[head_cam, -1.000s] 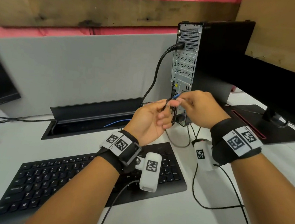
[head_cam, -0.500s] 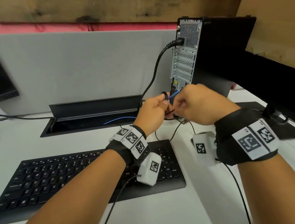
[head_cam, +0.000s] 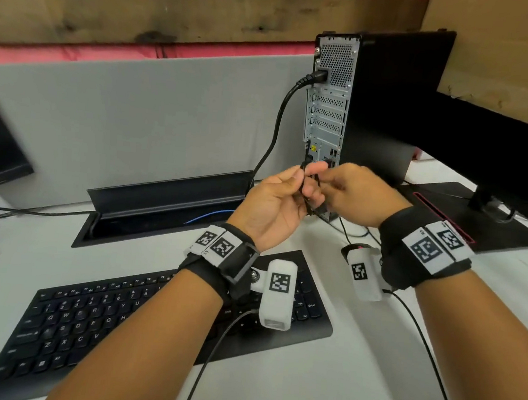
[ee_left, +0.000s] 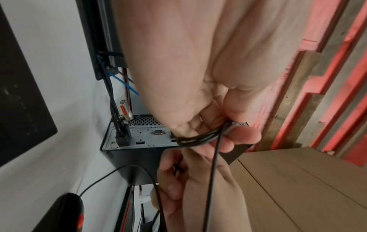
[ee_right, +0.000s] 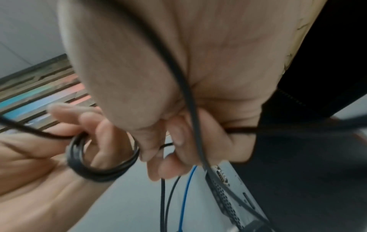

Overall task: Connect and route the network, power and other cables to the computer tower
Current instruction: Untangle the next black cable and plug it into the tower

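Left hand (head_cam: 275,201): your fingers curl round the small black cable coil (ee_right: 99,164), holding it bundled.
Right hand (head_cam: 352,194): you pinch a thin black strand beside the coil.
Tower (head_cam: 327,116): rear ports sit just beyond both hands, facing you.
Nearer hand: about equal.

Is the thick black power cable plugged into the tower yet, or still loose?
Plugged in. The power cable's plug sits in the socket near the top of the tower's rear panel, and the cable hangs down toward the desk.
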